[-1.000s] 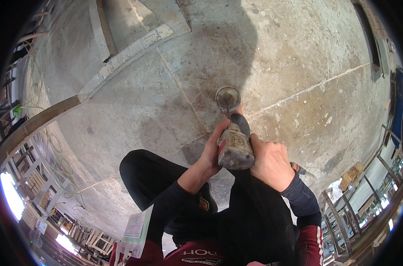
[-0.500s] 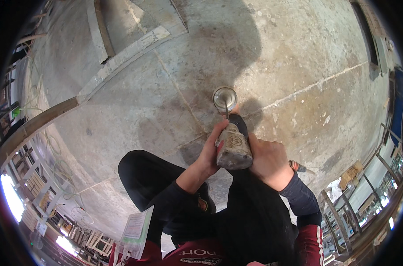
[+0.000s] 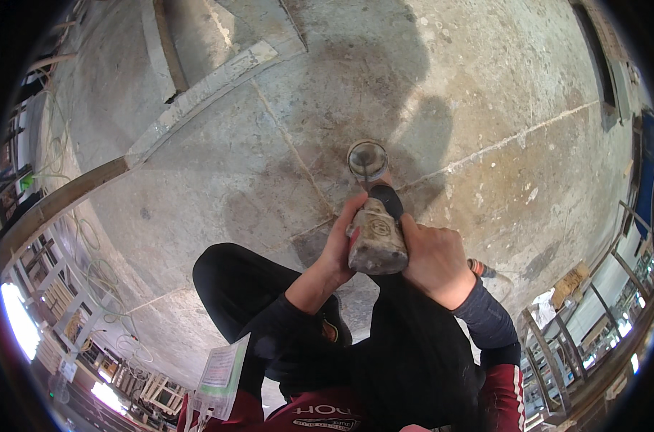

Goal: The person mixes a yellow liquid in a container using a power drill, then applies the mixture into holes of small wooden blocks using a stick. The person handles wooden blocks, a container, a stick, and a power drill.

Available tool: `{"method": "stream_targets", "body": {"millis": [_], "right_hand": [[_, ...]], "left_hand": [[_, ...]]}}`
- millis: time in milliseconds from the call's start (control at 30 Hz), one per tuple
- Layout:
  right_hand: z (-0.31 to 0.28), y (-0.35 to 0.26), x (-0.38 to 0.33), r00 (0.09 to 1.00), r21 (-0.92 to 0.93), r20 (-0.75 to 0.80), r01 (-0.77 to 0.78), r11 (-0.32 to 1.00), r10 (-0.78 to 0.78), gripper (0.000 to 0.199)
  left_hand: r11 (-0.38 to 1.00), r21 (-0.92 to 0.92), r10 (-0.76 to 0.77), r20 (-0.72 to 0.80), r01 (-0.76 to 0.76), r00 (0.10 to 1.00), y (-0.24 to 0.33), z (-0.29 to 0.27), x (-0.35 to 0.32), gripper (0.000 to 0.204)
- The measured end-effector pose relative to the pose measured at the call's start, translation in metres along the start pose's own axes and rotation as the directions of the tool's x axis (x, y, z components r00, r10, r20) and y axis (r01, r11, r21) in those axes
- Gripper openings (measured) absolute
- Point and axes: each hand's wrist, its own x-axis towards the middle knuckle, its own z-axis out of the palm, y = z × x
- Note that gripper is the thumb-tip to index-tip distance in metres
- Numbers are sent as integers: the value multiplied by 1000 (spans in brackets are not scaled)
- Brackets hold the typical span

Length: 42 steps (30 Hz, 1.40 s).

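Note:
A dusty, pale-grey power tool (image 3: 377,245), likely a drill or small rotary hammer, is held upright between my hands. My left hand (image 3: 339,248) is closed on its left side, fingers along the upper body. My right hand (image 3: 436,261) is closed against its right side; its fingertips are mostly hidden behind the tool. From the tool's front a thin metal rod (image 3: 366,176) reaches into a round, open container (image 3: 350,160) on the floor. What lies inside is blurred. A black piece (image 3: 386,199) and something skin-coloured, partly hidden, sit beside the container's near rim.
Stained concrete floor (image 3: 269,173) surrounds me, with a raised ledge (image 3: 197,90) at the far left. An orange-and-black tool (image 3: 483,269) lies to the right of my right hand. Metal frames (image 3: 557,353) stand at lower right, and hoses (image 3: 93,252) trail along the left. My bent left knee (image 3: 222,277) is near.
The power tool has shifted slightly left. The container sits a little lower and further right in view. A shadow to its right has lengthened away from me. Both hands keep their grip.

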Motion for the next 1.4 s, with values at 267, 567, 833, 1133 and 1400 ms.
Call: {"method": "stream_targets", "body": {"millis": [267,567,833,1133,1400], "right_hand": [[3,-3,0,1000,-14,-20,-6,1000,6,23],[0,-5,-7,999,-28,39,-23,999,24,19],[-5,-5,-4,999,-22,23,23,999,-23,17],[-1,-1,-6,1000,-35,13,6,999,-6,15],[1,-5,0,1000,-55,-4,-1,998,1,16]], "left_hand": [[998,-52,37,-73,-41,997,1,11,-2,50],[998,-55,-13,-103,8,995,-4,12,-4,49],[997,-75,26,-86,-33,996,-2,12,-2,47],[996,-84,1,-110,-10,994,-8,5,3,47],[996,-79,43,-64,-48,997,-1,9,-1,47]]}}
